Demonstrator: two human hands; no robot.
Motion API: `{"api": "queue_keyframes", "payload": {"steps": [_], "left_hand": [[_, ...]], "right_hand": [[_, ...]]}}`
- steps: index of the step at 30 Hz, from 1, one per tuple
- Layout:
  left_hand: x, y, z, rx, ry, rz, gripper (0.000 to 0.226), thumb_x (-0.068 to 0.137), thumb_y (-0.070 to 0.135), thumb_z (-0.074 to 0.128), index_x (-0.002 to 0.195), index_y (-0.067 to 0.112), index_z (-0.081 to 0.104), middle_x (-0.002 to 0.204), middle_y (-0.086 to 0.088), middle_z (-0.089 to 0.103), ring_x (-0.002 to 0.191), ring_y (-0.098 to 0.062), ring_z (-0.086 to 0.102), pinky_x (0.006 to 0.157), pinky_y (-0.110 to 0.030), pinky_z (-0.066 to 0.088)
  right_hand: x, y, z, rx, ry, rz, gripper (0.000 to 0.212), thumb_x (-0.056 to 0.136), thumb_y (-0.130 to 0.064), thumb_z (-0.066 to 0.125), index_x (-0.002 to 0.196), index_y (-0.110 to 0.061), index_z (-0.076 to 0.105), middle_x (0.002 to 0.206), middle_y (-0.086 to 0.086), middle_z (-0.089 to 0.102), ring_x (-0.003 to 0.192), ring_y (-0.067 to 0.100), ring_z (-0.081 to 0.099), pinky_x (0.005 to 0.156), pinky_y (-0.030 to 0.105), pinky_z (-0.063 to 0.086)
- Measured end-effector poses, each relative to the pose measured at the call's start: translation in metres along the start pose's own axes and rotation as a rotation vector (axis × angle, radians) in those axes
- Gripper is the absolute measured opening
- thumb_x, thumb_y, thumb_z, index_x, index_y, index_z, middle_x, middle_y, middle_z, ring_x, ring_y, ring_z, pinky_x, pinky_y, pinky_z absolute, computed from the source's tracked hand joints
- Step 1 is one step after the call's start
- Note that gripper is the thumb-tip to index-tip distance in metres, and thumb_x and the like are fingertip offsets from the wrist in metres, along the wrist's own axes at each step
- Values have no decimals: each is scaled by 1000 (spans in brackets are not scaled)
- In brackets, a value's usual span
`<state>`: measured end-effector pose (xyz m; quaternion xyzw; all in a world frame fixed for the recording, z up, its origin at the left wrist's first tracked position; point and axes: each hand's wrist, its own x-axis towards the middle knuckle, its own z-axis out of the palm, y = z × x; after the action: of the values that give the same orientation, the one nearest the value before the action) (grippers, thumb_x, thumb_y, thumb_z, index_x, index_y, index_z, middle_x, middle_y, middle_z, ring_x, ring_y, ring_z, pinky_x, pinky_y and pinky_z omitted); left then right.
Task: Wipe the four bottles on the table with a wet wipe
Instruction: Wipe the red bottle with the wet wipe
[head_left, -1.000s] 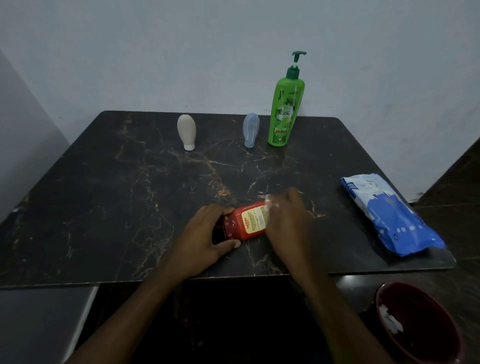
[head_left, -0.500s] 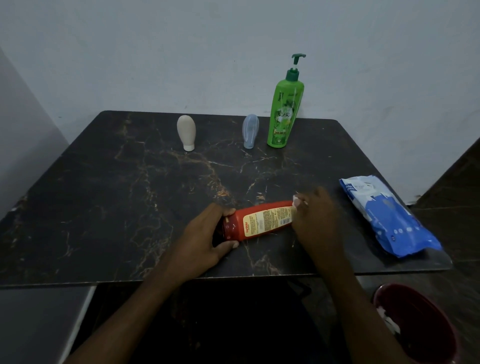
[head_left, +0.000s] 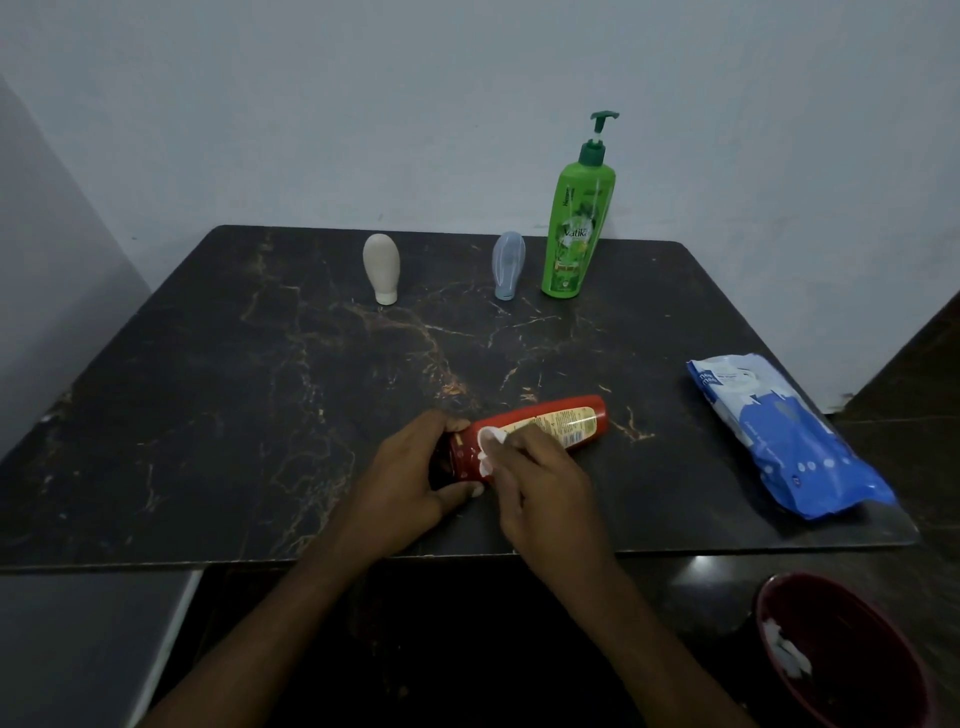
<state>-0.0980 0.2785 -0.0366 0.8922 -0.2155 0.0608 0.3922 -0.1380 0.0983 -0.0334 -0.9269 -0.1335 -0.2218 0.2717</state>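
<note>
Reading labels first: the green pump bottle (head_left: 575, 234) at 12 to 1 o'clock on the table (head_left: 208, 415) shows "Vatika" in white on its front; smaller print around it is too small to read. The blue-and-white wipes pack (head_left: 784, 436) at 3 o'clock has white lettering near its far end, not legible. The red bottle (head_left: 540, 428) lies on its side near the front edge at about 6 o'clock, yellow label with a barcode facing up, text too fine to make out. The left hand (head_left: 410, 483) grips the bottle's cap end, fingers curled around it, thumb underneath. The right hand (head_left: 540, 483) is closed on a bunched white wet wipe (head_left: 488, 449), pinching it and pressing it onto the red body right beside the cap. A beige bottle (head_left: 382, 267) stands cap-down at 11 o'clock and a pale blue bottle (head_left: 508, 265) cap-down at 12, just beside the green one, both unmarked from here. A dark red bin (head_left: 841, 654) sits on the floor at 5 o'clock with white scraps inside. Versus half a second ago: the right hand has come back from the bottle's far base end to the cap end, so the label and base are now uncovered; the left grip is unchanged and the other bottles have not moved.
</note>
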Motion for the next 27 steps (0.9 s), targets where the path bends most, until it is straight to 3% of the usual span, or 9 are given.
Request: {"api": "queue_keyframes", "payload": {"steps": [3,6,9,13,17,21,23,27], "left_hand": [[0,1,-1,20,-9,1,56,75,32,90,120,32,57,115,19,61,104,3,60,84,-9,49],[-1,2,-1,65,3,17,51,75,34,89,111,36,53,106,25,58,101,9,57,80,-4,44],[-2,3,-1,101,-15,17,52,77,40,86,107,42,44,104,30,51,102,13,53,74,-3,42],[-2,1,0,66,-4,38,52,77,37,86,115,38,50,109,22,58,99,3,59,81,-14,48],[-3,1,0,57,7,55,53,78,34,86,117,37,51,110,22,59,102,3,59,82,-11,47],[-4,1,-1,74,26,74,56,79,27,86,117,38,47,116,20,56,106,4,58,82,-12,49],[-4,1,-1,92,52,97,56,80,21,85,118,35,47,118,18,54,103,-2,60,82,-19,53],[-3,3,0,153,107,233,50,81,4,80,118,25,52,121,15,54,99,-9,60,77,-32,58]], "right_hand": [[-3,4,2,-8,35,-19,34,85,-3,69,119,-6,69,103,6,65,91,19,63,80,35,57],[18,1,-5,-17,-17,14,35,85,-9,69,120,-14,68,104,0,59,93,15,57,78,30,53],[37,-2,-10,-91,-83,29,34,75,-17,77,108,-22,68,106,-5,51,97,12,53,73,25,45],[17,-4,-4,-85,-43,45,48,76,-16,77,122,-16,62,111,-1,55,97,15,57,75,29,53],[4,1,2,-49,48,14,41,84,-11,66,125,-14,62,109,-2,57,94,14,58,74,31,56],[18,25,-11,-74,63,165,42,85,-10,66,125,-24,60,109,-6,52,91,7,55,75,23,52],[19,45,-22,-69,109,259,38,87,-6,65,121,-22,63,109,0,56,90,11,58,75,23,52],[12,72,-34,116,230,413,23,93,-11,63,115,-15,70,101,-2,58,88,10,59,72,7,37]]}}
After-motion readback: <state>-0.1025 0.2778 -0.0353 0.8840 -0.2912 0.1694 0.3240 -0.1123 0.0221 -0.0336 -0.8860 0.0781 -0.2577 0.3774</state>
